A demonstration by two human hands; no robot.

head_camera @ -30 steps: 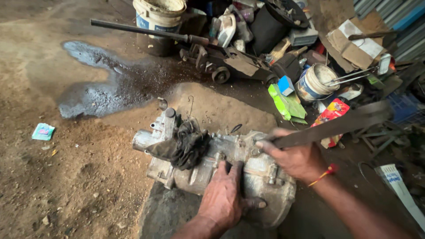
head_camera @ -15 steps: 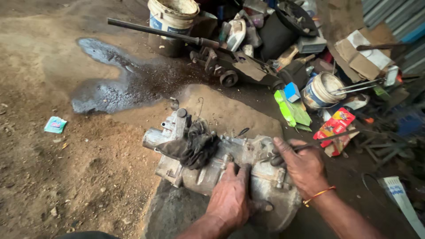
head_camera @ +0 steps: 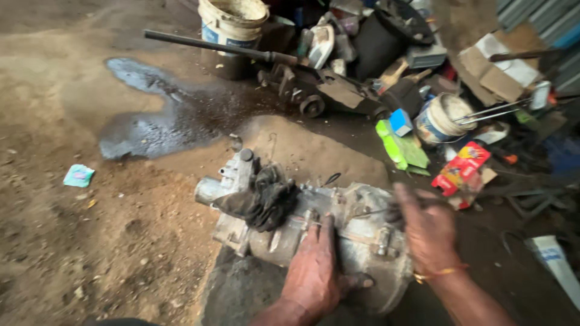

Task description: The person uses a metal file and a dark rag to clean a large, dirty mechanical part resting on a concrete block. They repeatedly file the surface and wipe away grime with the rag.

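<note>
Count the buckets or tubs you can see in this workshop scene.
2. A dirty white bucket stands at the top, behind the long bar; a smaller white tub sits right of the green packet. The clutter may hide others.

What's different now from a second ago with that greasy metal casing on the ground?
The long flat bar that the right hand held across the gearbox casing a second ago is gone from it; that hand now rests, blurred, on the casing's right end. The left hand stays pressed on the casing, and the black rag still lies draped on top.
</note>
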